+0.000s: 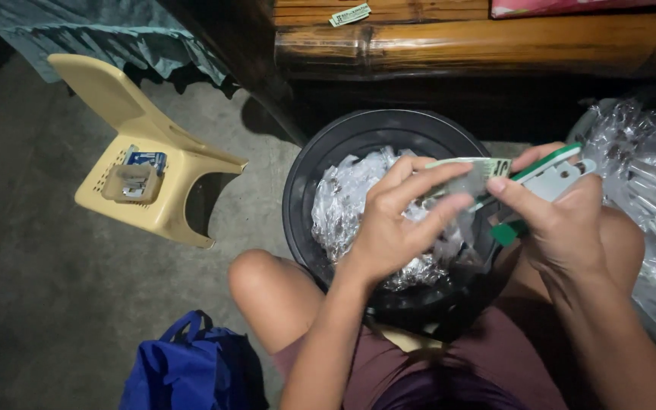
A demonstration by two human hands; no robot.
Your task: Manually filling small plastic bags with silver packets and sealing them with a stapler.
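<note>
At frame centre, the left hand (389, 228) pinches one pale green paper label (474, 176) over the black basin (301, 190) of clear packets (351, 201), while the right hand (563, 220) clasps one green-and-white stapler (552, 173).

Both hands (389, 228) (563, 220) pinch a paper label (472, 176) – stapler (552, 178) in right; basin (305, 190) below

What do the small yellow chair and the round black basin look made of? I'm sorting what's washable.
The small yellow chair looks like moulded plastic, matte, with a perforated seat. The round black basin seems to be smooth plastic too, its rim faintly glossy, though metal can't be ruled out.
</note>
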